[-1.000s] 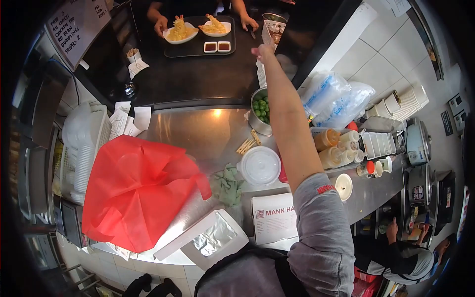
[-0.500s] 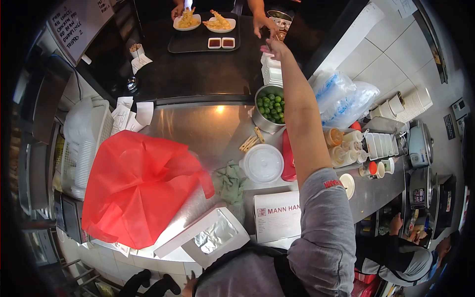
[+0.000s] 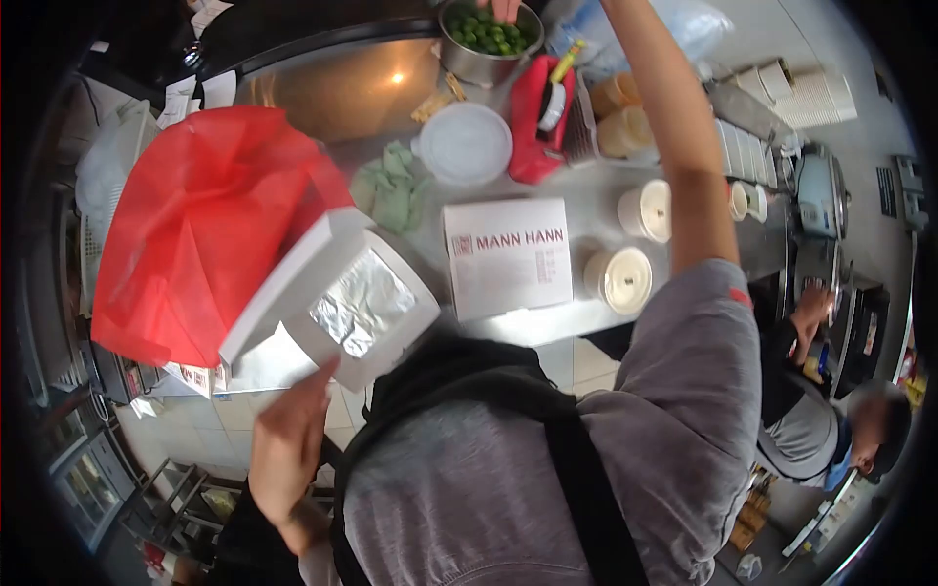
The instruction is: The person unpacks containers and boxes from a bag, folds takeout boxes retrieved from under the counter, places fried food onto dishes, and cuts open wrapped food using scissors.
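Note:
My left hand (image 3: pixel 291 444) is at the lower left, just below the open white box (image 3: pixel 259 303), fingers stretched out, slightly blurred and with nothing visible in them. The box has a foil lining (image 3: pixel 362 303). My right forearm (image 3: pixel 689 146) reaches up past the top edge, so the hand itself is out of the picture. Fingertips (image 3: pixel 501 9) show over a metal pot (image 3: pixel 479 66) of green limes; whose they are is unclear. A closed printed white box (image 3: pixel 508 259) lies on the steel counter beside two pale cups (image 3: pixel 647 212), (image 3: pixel 622 280).
A red bag (image 3: pixel 200 234) fills the counter's left side. Near the middle are a green cloth (image 3: pixel 393 188), a lidded round tub (image 3: pixel 465 145) and a red object (image 3: pixel 532 127). Sauce bottles (image 3: pixel 625 132) stand behind. A co-worker (image 3: pixel 806 420) is at the right.
The view has tilted down, and the tray with fried food has left it. My right hand has gone out of view at the top. My left hand has risen toward the open box.

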The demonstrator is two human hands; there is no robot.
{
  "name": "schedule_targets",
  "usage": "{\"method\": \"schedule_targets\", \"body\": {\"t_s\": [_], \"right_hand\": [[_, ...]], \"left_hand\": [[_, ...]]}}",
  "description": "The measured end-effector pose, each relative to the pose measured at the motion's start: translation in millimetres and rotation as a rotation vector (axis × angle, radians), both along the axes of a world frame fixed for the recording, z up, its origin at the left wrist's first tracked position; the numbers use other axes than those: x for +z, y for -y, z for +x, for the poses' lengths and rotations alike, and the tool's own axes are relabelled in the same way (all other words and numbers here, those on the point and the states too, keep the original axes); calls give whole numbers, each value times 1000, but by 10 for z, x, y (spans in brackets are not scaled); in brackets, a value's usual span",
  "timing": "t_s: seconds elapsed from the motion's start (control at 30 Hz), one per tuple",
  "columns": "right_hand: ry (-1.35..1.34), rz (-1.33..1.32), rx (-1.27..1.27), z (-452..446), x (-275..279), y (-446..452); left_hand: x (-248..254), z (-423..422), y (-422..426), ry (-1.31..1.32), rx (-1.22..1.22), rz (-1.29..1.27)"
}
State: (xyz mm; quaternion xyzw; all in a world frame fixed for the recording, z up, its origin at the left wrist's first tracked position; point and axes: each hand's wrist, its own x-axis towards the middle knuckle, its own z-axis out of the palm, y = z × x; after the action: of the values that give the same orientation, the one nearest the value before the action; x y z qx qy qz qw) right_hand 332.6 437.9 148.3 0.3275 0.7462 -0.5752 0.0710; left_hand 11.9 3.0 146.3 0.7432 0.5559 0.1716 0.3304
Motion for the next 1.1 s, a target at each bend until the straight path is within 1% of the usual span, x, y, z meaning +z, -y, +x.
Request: {"method": "schedule_targets", "body": {"t_s": [0.03, 0.07, 0.1, 0.13, 0.17, 0.2, 0.23, 0.27, 0.3, 0.33, 0.37, 0.43, 0.5, 0.57, 0.6, 0.63, 0.73, 0.77, 0.8, 0.83, 0.9, 0.93, 0.97, 1.0, 1.03, 1.1], "right_hand": [[83, -82, 159, -82, 118, 374], [109, -141, 340, -173, 213, 764], [241, -4, 598, -314, 389, 1176], [135, -16, 710, -361, 362, 1502], [147, 64, 792, -438, 430, 1832], [164, 149, 874, -439, 537, 2116], [166, 162, 841, -325, 685, 2341], [195, 424, 775, -201, 841, 2537], [225, 681, 700, -47, 932, 2697], [-37, 806, 432, 297, 946, 2910], [-37, 812, 408, 475, 829, 3029], [-318, 1047, -404, 764, 365, 3197], [-455, 600, -490, 948, -161, 3641], [-450, 106, -674, 886, -455, 4162], [-535, -37, -717, 851, -651, 4340], [-618, -184, -757, 817, -814, 4479], [-754, -364, -941, 780, -971, 4782], [-761, -363, -952, 783, -1013, 4858], [-788, -407, -955, 788, -1053, 4926], [-812, -454, -958, 786, -1077, 4969], [-766, -437, -961, 743, -1137, 5049], [-772, -316, -1066, 706, -1193, 5088], [-775, -193, -1167, 684, -1224, 5094], [-759, -284, -1191, 737, -1179, 5104], [-760, -288, -1196, 800, -1203, 5121], [-700, -399, -1256, 952, -1252, 5110]], "left_hand": [[29, 204, -154, 11, 9, 167], [55, 463, -340, -33, 32, 334], [73, 742, -513, -69, 52, 506], [27, 1013, -630, 86, 79, 498], [-65, 1239, -701, 239, 103, 486], [-198, 1361, -754, 362, -15, 290], [-310, 1436, -775, 472, -131, 88], [-340, 1488, -756, 535, -206, -244], [-350, 1573, -693, 520, -236, -244], [-366, 1640, -610, 666, -221, -335], [-401, 1698, -539, 812, -197, -428], [-536, 1811, -455, 944, -98, -266], [-649, 2011, -433, 1163, -99, -98], [-814, 2107, -407, 1267, -147, -191], [-829, 2190, -357, 1244, -114, -218], [-896, 2246, -340, 1211, -142, -213], [-1133, 2349, -297, 1226, -304, -188], [-1183, 2393, -268, 1247, -338, -188], [-1218, 2426, -241, 1189, -359, -161], [-1305, 2432, -258, 1123, -444, -135], [-1360, 2516, -164, 1045, -492, -172], [-1369, 2554, -149, 1044, -495, -176], [-1359, 2587, -144, 1017, -502, -239], [-1344, 2597, -154, 988, -507, -303], [-1310, 2593, -212, 987, -509, -309], [-1251, 2592, -434, 692, -581, -86]]}}
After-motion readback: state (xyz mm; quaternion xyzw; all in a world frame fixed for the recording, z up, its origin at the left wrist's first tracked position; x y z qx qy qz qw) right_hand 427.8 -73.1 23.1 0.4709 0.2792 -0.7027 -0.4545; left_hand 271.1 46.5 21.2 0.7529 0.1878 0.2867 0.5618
